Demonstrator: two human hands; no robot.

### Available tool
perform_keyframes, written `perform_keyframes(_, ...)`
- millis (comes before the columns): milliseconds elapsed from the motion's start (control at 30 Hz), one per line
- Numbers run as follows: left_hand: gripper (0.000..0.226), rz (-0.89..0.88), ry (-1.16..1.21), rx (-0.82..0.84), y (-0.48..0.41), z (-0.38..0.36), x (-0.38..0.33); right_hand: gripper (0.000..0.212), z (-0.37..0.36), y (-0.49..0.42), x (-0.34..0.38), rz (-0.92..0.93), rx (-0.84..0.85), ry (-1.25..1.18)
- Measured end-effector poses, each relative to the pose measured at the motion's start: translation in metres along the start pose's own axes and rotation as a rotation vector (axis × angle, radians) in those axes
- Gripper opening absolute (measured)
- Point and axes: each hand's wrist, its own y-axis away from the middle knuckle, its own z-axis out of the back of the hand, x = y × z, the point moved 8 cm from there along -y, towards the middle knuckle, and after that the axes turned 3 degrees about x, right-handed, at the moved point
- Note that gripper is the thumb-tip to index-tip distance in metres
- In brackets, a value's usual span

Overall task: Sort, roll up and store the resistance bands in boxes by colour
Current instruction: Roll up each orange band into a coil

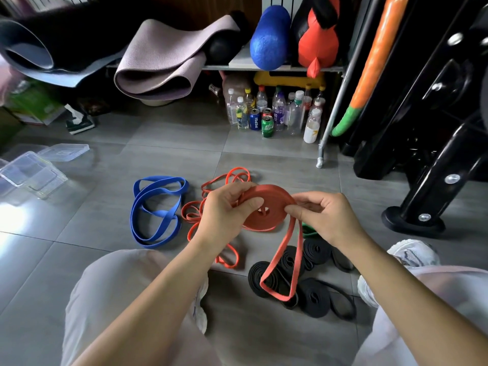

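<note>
1. Your left hand (227,210) grips the half-rolled red band coil (266,204), held above the black rolled bands (317,297); your right hand (324,217) pinches its rim.
2. Loosen either pinch and the coil could spring open.
3. The hanging tail (280,262) may snag those black rolls.

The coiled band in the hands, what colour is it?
The coiled band is orange-red; the head view, the only one, shows it clearly.

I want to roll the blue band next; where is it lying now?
In the head view the blue band lies unrolled on the floor, left of centre, left of the loose orange bands and right of the clear plastic boxes.
</note>
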Motion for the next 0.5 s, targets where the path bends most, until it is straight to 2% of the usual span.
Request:
perform_keyframes(200, 0.027, 0.117, 0.266, -0.005, 0.0059, -0.0046, 0.0072, 0.028, 0.0041, 0.0003, 0.0036, 0.014, -0.029, -0.02)
perform_keyframes(500, 0.029, 0.111, 0.289, 0.015, 0.0066, -0.0085, 0.0062, 0.025, 0.005, -0.0001, 0.0022, -0.033, 0.024, -0.048)
